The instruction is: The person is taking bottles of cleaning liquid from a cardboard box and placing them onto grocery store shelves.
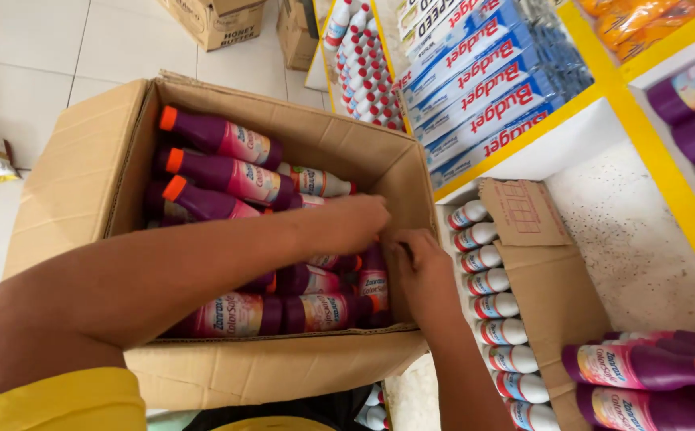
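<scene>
left hand point(351, 225) + right hand point(421, 275) in cardboard box point(68, 191) | both closed on purple bottles point(228, 177)

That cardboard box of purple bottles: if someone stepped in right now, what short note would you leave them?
Left hand: reaching into the cardboard box, over the purple bottles; grip not clearly visible.
Right hand: inside the box at its right wall, fingers among the bottles; grip unclear.
Done: two purple bottles lie on the white shelf, beside a row of white bottles.
Left: the box holds many bottles.
</scene>
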